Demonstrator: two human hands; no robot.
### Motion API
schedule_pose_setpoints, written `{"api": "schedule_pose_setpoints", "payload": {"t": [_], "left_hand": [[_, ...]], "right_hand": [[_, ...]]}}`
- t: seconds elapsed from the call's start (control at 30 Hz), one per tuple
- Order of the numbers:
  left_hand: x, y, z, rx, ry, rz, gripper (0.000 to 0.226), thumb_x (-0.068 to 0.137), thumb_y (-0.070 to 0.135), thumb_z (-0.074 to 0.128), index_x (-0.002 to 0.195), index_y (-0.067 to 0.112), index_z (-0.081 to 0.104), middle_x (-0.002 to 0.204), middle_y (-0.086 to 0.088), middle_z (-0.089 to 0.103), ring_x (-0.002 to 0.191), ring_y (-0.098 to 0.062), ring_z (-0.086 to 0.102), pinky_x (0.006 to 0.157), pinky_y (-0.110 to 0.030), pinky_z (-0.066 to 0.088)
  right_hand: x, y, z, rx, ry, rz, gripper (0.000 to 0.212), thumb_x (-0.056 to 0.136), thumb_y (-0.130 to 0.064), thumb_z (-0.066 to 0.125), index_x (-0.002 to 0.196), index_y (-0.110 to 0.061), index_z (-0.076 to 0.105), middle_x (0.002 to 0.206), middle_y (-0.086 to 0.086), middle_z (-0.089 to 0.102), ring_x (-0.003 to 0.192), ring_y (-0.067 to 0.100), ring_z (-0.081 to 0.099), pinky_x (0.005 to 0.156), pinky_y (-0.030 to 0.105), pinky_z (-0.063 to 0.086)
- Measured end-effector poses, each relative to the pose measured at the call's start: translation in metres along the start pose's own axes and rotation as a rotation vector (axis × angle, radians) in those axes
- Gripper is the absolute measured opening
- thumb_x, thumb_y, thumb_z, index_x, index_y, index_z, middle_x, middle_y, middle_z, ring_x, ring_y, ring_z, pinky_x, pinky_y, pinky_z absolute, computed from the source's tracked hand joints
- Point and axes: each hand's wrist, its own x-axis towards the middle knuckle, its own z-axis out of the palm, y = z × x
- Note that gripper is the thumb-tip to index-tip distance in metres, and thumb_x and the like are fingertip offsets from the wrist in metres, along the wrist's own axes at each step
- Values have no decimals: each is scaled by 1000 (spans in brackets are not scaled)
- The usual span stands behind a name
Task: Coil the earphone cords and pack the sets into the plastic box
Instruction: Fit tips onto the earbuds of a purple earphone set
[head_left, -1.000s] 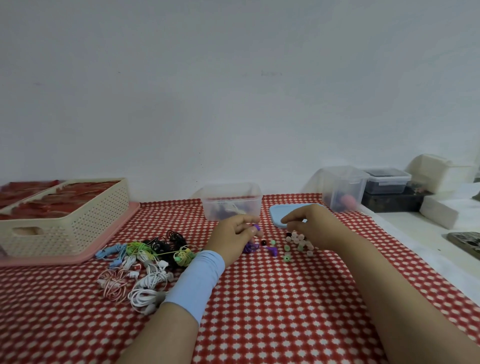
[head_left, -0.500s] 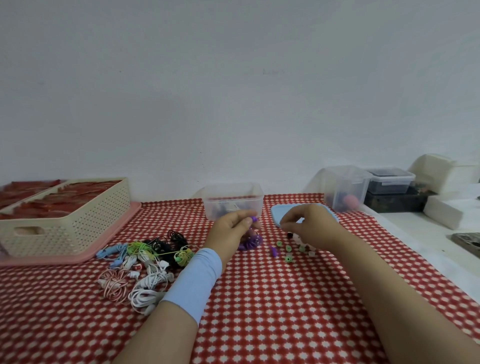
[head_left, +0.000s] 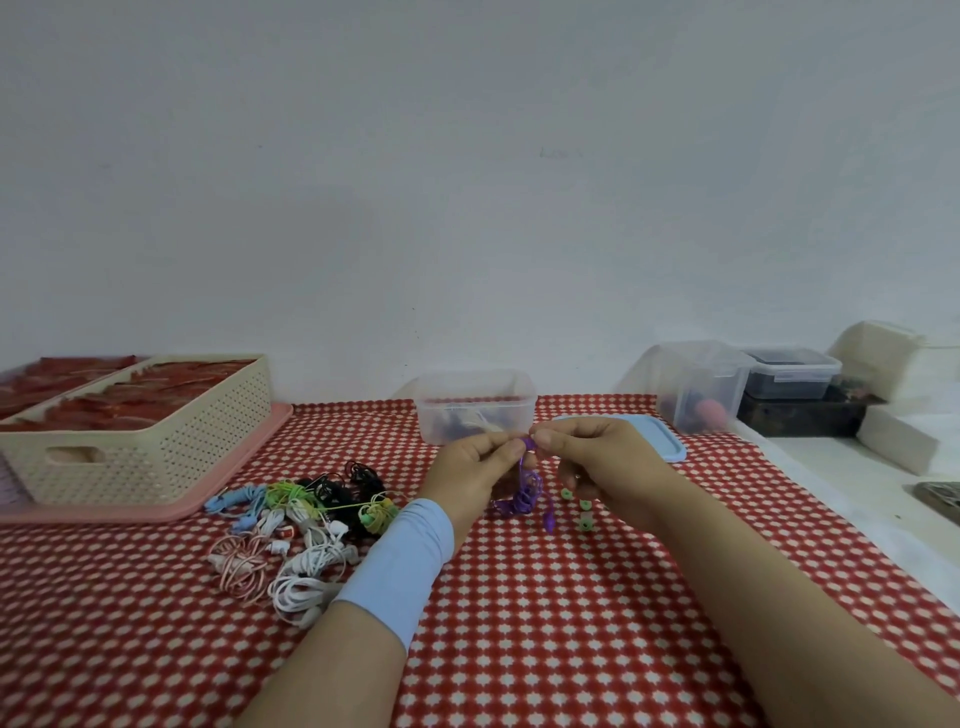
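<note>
Purple earphones (head_left: 525, 491) above red checked tablecloth (head_left: 545, 623), white wall (head_left: 467, 182) behind

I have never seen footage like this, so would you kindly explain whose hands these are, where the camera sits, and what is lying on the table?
No machine here: a person works with two bare hands, and one camera worn on their head looks forward and down, so the arms enter from the bottom edge. The left hand, above a pale blue wrist sleeve, and the right hand both pinch the top of a purple earphone set, whose cord hangs down to the red checked tablecloth. Behind them stands the clear plastic box, with a blue lid to its right. A pile of earphones lies on the left; small green ear tips lie beside the right hand.
</note>
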Motion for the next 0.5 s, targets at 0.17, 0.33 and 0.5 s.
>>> {"api": "schedule_pose_setpoints", "payload": {"t": [0.17, 0.33, 0.5], "left_hand": [[1, -1, -2, -7, 4, 1, 18, 98, 24, 58, 100, 19, 76, 93, 1, 77, 92, -14, 69, 98, -41, 54], [1, -4, -3, -6, -10, -2, 19, 97, 25, 59, 93, 25, 77, 94, 0, 77, 96, -18, 70, 100, -44, 51], [0, -4, -5, -25, -55, -28, 20, 98, 24, 59, 90, 23, 78, 87, 2, 75, 87, -16, 67, 99, -46, 52]], "right_hand": [[-2, -3, -2, 22, -58, 29, 20, 98, -13, 60, 104, -2, 75, 92, 11, 75, 54, 11, 52, 43, 20, 34], [-2, -1, -4, -22, -73, 30, 13, 93, -15, 67, 92, -10, 80, 87, 8, 76, 55, 12, 52, 45, 22, 32], [-2, -1, -5, -15, -100, 66, 11, 86, -18, 73, 92, -14, 81, 90, 10, 75, 55, 14, 54, 42, 21, 32]]}}
